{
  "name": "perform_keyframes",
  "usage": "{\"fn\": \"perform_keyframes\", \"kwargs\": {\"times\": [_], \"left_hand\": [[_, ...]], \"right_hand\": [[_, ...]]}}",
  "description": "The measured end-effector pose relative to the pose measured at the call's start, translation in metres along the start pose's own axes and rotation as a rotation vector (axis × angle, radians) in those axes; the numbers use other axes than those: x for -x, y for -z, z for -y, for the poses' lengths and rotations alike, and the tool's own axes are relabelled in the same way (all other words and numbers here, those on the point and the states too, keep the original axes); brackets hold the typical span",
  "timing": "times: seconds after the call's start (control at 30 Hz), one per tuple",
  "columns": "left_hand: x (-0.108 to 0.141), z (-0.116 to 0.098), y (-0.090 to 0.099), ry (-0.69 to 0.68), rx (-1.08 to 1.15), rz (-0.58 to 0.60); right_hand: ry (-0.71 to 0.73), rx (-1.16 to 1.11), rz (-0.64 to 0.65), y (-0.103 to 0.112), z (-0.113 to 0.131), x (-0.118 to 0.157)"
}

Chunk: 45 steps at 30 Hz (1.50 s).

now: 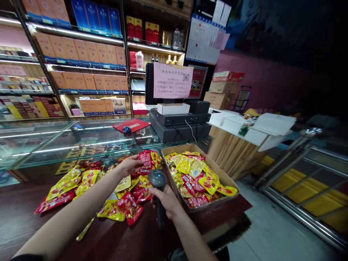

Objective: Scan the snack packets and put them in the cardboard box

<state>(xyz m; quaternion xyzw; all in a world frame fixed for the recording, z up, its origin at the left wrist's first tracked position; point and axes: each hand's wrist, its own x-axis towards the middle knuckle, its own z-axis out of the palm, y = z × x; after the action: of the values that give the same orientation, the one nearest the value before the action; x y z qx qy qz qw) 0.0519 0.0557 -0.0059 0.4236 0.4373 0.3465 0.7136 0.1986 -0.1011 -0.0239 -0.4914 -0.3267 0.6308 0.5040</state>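
Reference point: the open carton (219, 172) on the table (21, 217).

Held items: The left hand (132, 165) is left of the carton, near its far left corner. Its fingers grip the edge of a red packet (145, 162); whether this packet is fully clear of those beneath it cannot be told. The right hand (167, 201) is at the near left side of the carton. Its fingers are closed around the handle of the handheld scanner (157, 179), whose head is upright and shows a small blue light. The scanner head is close to the held packet; contact cannot be confirmed.

Status: Judged from the layout, handling is partway through. Many red and yellow packets (195, 174) lie loosely inside the carton. A large quantity of loose packets (88, 181) is spread over the table to the left of the carton, unsorted by colour. The held packet is outside the carton. Which packets have been scanned, and whether the carton is being filled or emptied, cannot be determined.
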Motion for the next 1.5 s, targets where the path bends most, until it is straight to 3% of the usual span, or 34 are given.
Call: {"fn": "perform_keyframes", "kwargs": {"times": [0.3,0.77,0.97,1.07,1.27,1.5], "left_hand": [[0.002,-0.006,-0.016,0.038,-0.004,-0.005],[0.001,-0.003,-0.012,0.020,0.004,0.037],[0.008,-0.002,-0.013,0.050,-0.006,0.076],[0.014,-0.002,-0.017,0.063,-0.030,0.128],[0.022,-0.010,-0.048,0.122,-0.012,0.168],[0.017,-0.018,-0.121,0.129,0.042,0.319]], "right_hand": [[-0.014,0.031,0.049,-0.010,-0.008,0.000],[0.013,0.027,0.061,-0.009,-0.005,0.002],[0.282,-0.033,-0.155,-0.002,0.014,0.003],[0.286,-0.072,-0.230,0.007,0.023,-0.003],[0.227,-0.169,-0.220,0.031,0.040,-0.008],[0.300,-0.212,-0.343,0.075,0.075,0.030]]}}
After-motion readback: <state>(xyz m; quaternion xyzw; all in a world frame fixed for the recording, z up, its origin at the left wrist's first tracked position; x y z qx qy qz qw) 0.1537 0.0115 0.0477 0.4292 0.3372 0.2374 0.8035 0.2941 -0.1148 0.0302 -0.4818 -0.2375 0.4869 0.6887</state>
